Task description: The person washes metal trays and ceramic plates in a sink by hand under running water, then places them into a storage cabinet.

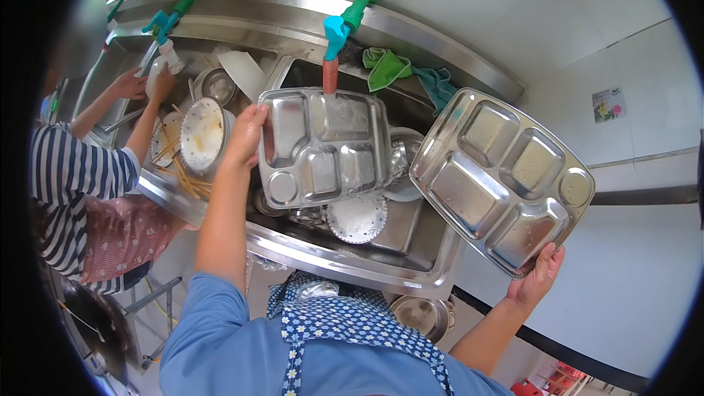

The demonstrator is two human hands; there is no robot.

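My left hand (pixel 246 135) grips the left edge of a stainless steel compartment tray (pixel 324 148), held under a blue-handled tap (pixel 335 30). Water runs over its upper compartments. Out to the right, my right hand (pixel 536 278) holds a second compartment tray (pixel 500 181) by its lower corner. That tray is tilted over the basin's right rim, with drops on its surface. Below the first tray, a patterned white plate (pixel 357 220) lies in the steel sink basin (pixel 415 253). Metal bowls and a white bowl are partly hidden behind the first tray.
At the left basin another person's hands (pixel 151 85) hold a white dish under a tap. Soiled plates (pixel 202 135), chopsticks (pixel 190 181) and a metal bowl (pixel 219 87) fill that basin. A green cloth (pixel 385 67) and a teal cloth (pixel 435 85) hang at the back edge.
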